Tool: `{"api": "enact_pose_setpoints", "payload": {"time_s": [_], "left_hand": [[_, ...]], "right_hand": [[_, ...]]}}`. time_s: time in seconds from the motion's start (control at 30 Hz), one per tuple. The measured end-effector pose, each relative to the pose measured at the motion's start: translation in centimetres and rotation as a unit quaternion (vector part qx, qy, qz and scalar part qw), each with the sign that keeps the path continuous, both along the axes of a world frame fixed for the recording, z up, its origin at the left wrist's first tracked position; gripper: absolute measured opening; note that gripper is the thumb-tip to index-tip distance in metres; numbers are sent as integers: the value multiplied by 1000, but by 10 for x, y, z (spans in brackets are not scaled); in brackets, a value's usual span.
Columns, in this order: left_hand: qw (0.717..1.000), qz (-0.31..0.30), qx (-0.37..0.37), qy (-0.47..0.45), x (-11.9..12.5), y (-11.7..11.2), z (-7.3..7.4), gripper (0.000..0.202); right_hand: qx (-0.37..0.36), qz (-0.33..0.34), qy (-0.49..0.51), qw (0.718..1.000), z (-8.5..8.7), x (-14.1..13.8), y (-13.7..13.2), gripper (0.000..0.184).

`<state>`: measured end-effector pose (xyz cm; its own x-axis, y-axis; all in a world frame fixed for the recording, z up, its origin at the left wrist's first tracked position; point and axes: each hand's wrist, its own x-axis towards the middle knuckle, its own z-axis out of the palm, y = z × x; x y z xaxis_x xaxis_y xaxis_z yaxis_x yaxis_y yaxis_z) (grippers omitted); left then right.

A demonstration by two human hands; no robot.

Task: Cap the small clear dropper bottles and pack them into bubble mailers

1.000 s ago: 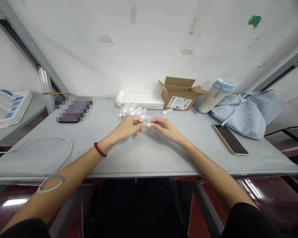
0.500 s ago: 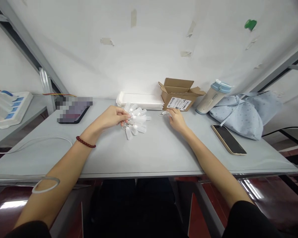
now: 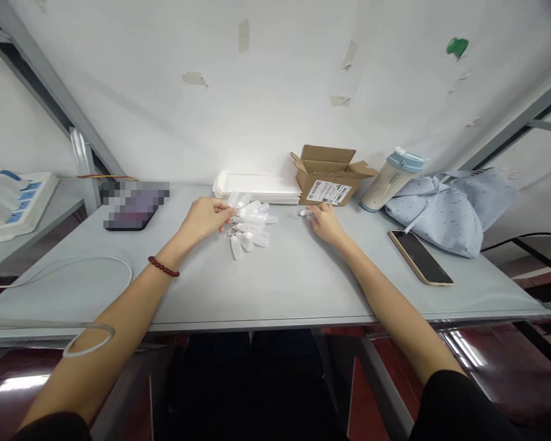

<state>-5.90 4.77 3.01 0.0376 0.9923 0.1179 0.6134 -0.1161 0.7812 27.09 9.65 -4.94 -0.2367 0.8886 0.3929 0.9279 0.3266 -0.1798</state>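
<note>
A loose bunch of small translucent white plastic pieces with thin strings [image 3: 251,229] lies fanned out on the table. My left hand [image 3: 207,215] is at its left side, thumb and fingers closed on the edge of the bunch. To the right, my right hand [image 3: 327,223] pinches a single small translucent piece [image 3: 302,212] close to the tabletop, apart from the bunch. Its fingers partly cover that piece. What exactly the pieces are is too small to tell.
Behind the hands are a stack of flat white packs [image 3: 261,187] and an open cardboard box [image 3: 324,187]. A tumbler [image 3: 390,180], a pale blue cloth bag [image 3: 441,214] and a phone [image 3: 420,257] stand or lie on the right. Another phone [image 3: 135,205] and a white cable [image 3: 96,256] are leftward.
My left hand has shifted slightly, and the bunch lies a little more spread beside its fingertips. My right hand keeps its pinch near the box, the small piece turned slightly. The view moved a little.
</note>
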Motion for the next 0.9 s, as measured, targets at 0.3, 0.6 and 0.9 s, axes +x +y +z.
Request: {"api": "enact_pose_setpoints", "payload": {"time_s": [0.3,0.6,0.9], "left_hand": [[998,32,43,-16,5,-4,4,23],[997,9,56,-49,14,-9,3,21],[992,-93,3,-85,27,-19,-5,25]], "right_hand": [[-15,16,19,1000,9,-3,-3,28],[-43,19,63,997,15,-13,-11,20],[80,173,150,970,34,-44,-42,14]]}}
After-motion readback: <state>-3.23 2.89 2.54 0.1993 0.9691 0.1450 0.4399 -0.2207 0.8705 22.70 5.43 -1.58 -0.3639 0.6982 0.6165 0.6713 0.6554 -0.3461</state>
